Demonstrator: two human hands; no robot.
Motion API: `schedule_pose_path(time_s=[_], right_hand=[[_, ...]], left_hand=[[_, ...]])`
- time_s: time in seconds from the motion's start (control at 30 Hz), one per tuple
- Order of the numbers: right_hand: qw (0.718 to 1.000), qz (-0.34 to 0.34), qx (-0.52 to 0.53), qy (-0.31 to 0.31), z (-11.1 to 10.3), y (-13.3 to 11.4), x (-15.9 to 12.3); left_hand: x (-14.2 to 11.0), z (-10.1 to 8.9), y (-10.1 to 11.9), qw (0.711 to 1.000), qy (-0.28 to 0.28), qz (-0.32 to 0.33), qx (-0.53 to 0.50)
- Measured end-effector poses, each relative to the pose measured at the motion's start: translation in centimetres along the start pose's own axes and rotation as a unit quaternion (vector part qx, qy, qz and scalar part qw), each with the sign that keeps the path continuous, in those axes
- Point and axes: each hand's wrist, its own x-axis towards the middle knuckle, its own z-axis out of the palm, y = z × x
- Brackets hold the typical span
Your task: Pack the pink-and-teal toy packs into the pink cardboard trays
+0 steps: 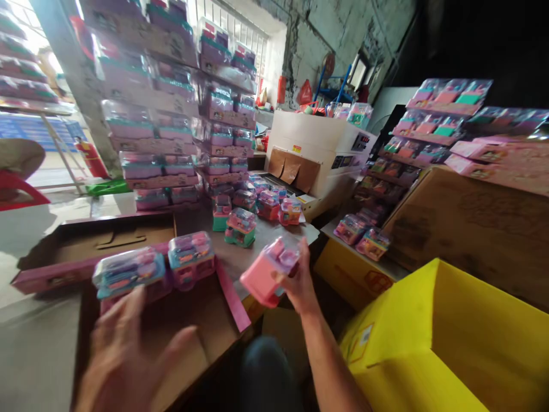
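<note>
My right hand (295, 280) grips a pink toy set in clear plastic (270, 269), held tilted above the table's edge. My left hand (124, 349), blurred, has its fingers spread over a shallow cardboard display tray (171, 332). Its fingertips are close to a teal and purple toy set (128, 272) in the tray; whether they touch it I cannot tell. Beside that one sits another toy set (191, 257) with a pink base. A second tray (55, 274), holding no toy sets, lies behind on the left.
Wrapped toy trays (154, 137) rise in tall stacks at the back left. Several loose toy sets (240, 226) stand before a cream-coloured machine (304, 137). On my right is an open yellow box (394, 332), with a large brown carton (467, 229) behind it.
</note>
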Motion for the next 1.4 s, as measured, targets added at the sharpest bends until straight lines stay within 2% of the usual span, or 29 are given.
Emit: schedule_pose_path(time_s=[0.1, 0.13, 0.2, 0.27, 0.33, 0.43, 0.5, 0.57, 0.67, 0.83, 0.93, 1.03, 1.13, 1.17, 1.2, 1.23, 1.3, 1.33, 1.4], right_hand=[[0.997, 0.035, 0.013, -0.072, 4.4, -1.4, -5.5], [0.995, 0.037, 0.015, -0.094, 5.4, -1.5, -7.0], [0.99, 0.031, 0.03, -0.134, 6.5, -1.7, -9.2], [0.984, 0.034, 0.04, -0.168, 6.3, -1.9, -10.5], [0.983, 0.046, 0.024, -0.178, 5.4, -2.1, -11.3], [0.978, 0.062, 0.006, -0.2, 3.9, -2.6, -11.8], [0.966, 0.073, 0.035, -0.244, 3.5, -3.0, -12.3], [0.951, 0.085, 0.065, -0.291, 3.4, -3.7, -12.8], [0.933, 0.087, 0.083, -0.338, 3.4, -4.7, -13.5], [0.932, 0.057, 0.074, -0.35, 2.3, -5.0, -14.0], [0.924, 0.075, 0.035, -0.374, 1.2, -4.7, -14.0], [0.915, 0.104, -0.017, -0.389, 0.6, -4.5, -13.9], [0.911, 0.111, -0.025, -0.397, 1.3, -4.6, -12.9], [0.911, 0.108, -0.023, -0.396, 1.9, -4.5, -12.4], [0.915, 0.1, -0.023, -0.39, 2.6, -4.3, -11.6], [0.921, 0.085, -0.031, -0.379, 3.4, -4.0, -10.8], [0.935, 0.051, -0.048, -0.347, 5.4, -2.7, -8.8], [0.939, 0.041, -0.052, -0.339, 6.5, -1.8, -7.8], [0.934, 0.04, -0.055, -0.351, 8.6, 0.5, -5.8]], left_hand=[[-1.9, 1.4, 3.7, 0.989, -0.087, 0.077, -0.095], [-2.5, 1.4, 4.6, 0.983, -0.111, 0.074, -0.127], [-3.5, 0.8, 5.3, 0.972, -0.15, 0.002, -0.181], [-4.3, -0.5, 5.0, 0.943, -0.188, -0.094, -0.259], [-5.1, -1.8, 4.2, 0.884, -0.222, -0.151, -0.382], [-6.3, -3.1, 3.2, 0.78, -0.248, -0.148, -0.556], [-7.1, -3.4, 3.1, 0.733, -0.257, -0.145, -0.614], [-7.7, -3.5, 3.2, 0.704, -0.261, -0.138, -0.646], [-8.1, -3.6, 3.5, 0.68, -0.266, -0.124, -0.671], [-8.4, -3.7, 3.4, 0.663, -0.28, -0.113, -0.686], [-8.7, -3.8, 3.3, 0.68, -0.291, -0.109, -0.664], [-8.7, -4.4, 3.2, 0.732, -0.3, -0.095, -0.604], [-7.7, -5.4, 2.5, 0.764, -0.32, -0.067, -0.556], [-7.1, -5.6, 1.9, 0.78, -0.307, -0.057, -0.543], [-6.4, -5.8, 1.1, 0.808, -0.273, -0.057, -0.518], [-5.6, -5.9, 0.1, 0.85, -0.222, -0.073, -0.473], [-4.1, -5.5, -2.3, 0.932, -0.108, -0.16, -0.305], [-3.4, -5.2, -3.6, 0.952, -0.077, -0.219, -0.2], [-2.7, -4.1, -5.9, 0.947, -0.094, -0.307, -0.023]])
